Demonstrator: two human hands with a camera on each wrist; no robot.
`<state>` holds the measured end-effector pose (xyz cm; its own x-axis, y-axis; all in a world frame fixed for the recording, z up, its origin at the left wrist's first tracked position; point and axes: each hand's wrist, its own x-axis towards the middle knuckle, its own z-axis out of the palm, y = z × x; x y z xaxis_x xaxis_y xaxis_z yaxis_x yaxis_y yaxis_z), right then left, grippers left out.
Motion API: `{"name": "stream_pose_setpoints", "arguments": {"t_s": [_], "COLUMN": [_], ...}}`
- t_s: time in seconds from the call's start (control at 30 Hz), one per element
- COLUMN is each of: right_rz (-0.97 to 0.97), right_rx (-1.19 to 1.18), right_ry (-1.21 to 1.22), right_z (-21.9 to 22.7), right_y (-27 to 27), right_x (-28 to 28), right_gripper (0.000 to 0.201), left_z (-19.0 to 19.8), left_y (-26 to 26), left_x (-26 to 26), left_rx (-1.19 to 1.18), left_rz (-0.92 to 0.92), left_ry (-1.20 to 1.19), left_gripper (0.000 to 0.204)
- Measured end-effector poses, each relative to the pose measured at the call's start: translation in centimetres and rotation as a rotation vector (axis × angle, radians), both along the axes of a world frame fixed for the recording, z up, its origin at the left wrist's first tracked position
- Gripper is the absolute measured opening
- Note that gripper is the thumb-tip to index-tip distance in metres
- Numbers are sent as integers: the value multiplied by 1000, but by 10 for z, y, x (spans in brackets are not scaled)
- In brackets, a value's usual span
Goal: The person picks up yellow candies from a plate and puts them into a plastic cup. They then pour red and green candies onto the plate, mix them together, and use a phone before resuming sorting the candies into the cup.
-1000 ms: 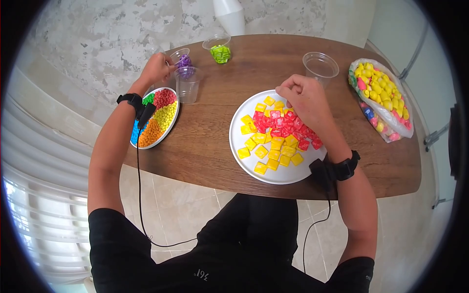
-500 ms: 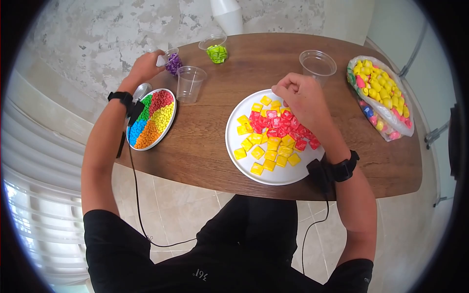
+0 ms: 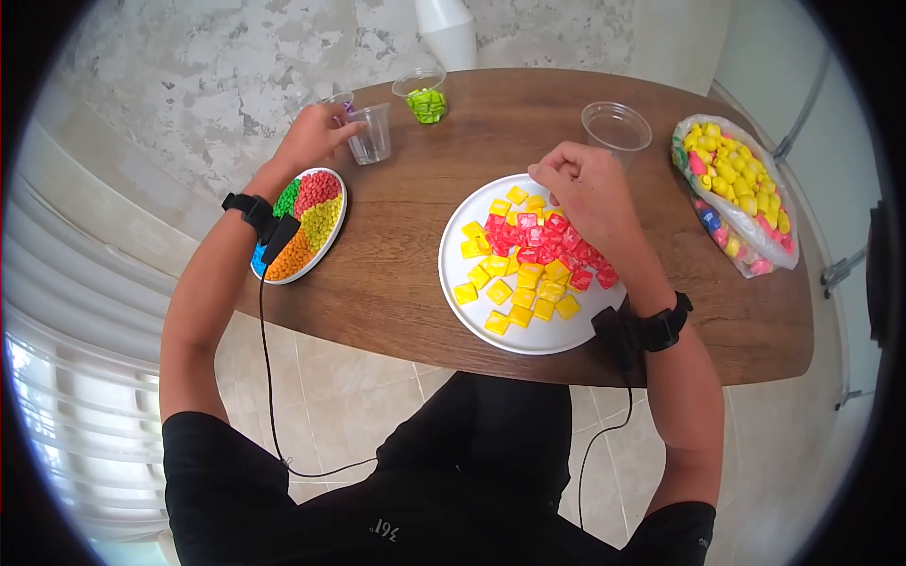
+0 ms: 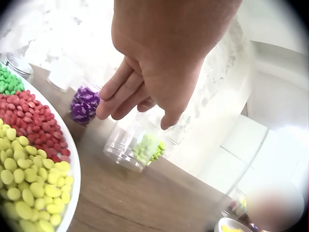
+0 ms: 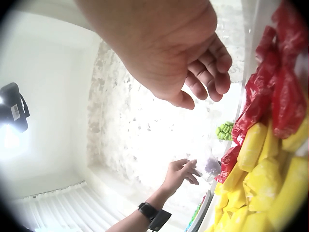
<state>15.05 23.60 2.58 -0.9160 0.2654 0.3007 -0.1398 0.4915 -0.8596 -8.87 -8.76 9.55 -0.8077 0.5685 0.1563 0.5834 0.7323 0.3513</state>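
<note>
My left hand [image 3: 316, 134] reaches over the far left of the table, at the rim of an empty clear plastic cup [image 3: 374, 140]. In the left wrist view its fingers [image 4: 120, 92] are extended, with the thumb apart, above this cup. Just beyond stands a cup of purple wrapped candies [image 4: 85, 105], mostly hidden by the hand in the head view. My right hand [image 3: 590, 193], fingers loosely bent and holding nothing, hovers over the far right side of a white plate [image 3: 462, 316]. Red wrapped candies [image 3: 538, 236] and yellow wrapped candies [image 3: 524, 297] lie on that plate.
A sectioned plate of small coloured candies [image 3: 316, 222] sits below my left forearm. Farther back stands a cup of green candies [image 3: 427, 104]. An empty clear cup [image 3: 615, 127] is beyond my right hand, and a bag of yellow and pink pieces [image 3: 741, 189] lies at the right.
The empty clear cup has moved toward the table's far edge, beside the purple candies. My left hand has shifted from the purple cup rightward to this cup. The right hand stays over the plate.
</note>
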Motion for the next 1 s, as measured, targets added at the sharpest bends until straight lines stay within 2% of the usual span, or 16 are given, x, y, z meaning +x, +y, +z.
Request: {"name": "stream_pose_setpoints", "arguments": {"t_s": [0.07, 0.23, 0.4, 0.47, 0.5, 0.57, 0.7, 0.8, 0.87, 0.9, 0.93, 0.97, 1.0], "right_rz": [5, 10, -23, -43, -56, -91, -185, -185, -211, -193, -230, -232, -240], "right_rx": [16, 46, 32, 7, -16, -3, 37, 45, 76, 44, 125, 103, 102], "right_ry": [19, 16, 89, 113, 146, 149, 255, 274, 306, 284, 287, 252, 279], "right_z": [-3, -3, -1, 0, 0, 4, 4, 0, -7, -1, -4, -1, -5], "right_y": [-1, -2, 0, 1, 2, 4, 10, 12, 8, 4, 0, -5, -7], "right_x": [0, 1, -1, -2, -2, 1, -1, -6, -13, -9, -13, -15, -19], "right_gripper": [28, 28, 27, 27, 27, 28, 25, 22, 21, 22, 23, 22, 22], "left_z": [-2, -17, 9, 19, 18, 14, -14, -29, -41, -53, -75, -65, -80], "left_y": [-15, -40, -19, -4, 8, 35, 78, 89, 83, 73, 58, 64, 59], "left_x": [-3, -3, 22, 26, 28, 30, 26, 15, -6, -29, -72, -55, -84], "left_rx": [-137, -252, -373, -136, -136, 20, 15, 58, 32, 112, 125, 207, 236], "left_rz": [53, 21, 24, 26, 18, -67, -161, -130, -112, -171, -243, -181, -197], "left_ry": [98, 163, 237, 170, 158, 13, 10, -78, -95, -30, 138, -35, -10], "left_gripper": [43, 45, 58, 65, 65, 72, 79, 83, 78, 72, 66, 63, 61]}}
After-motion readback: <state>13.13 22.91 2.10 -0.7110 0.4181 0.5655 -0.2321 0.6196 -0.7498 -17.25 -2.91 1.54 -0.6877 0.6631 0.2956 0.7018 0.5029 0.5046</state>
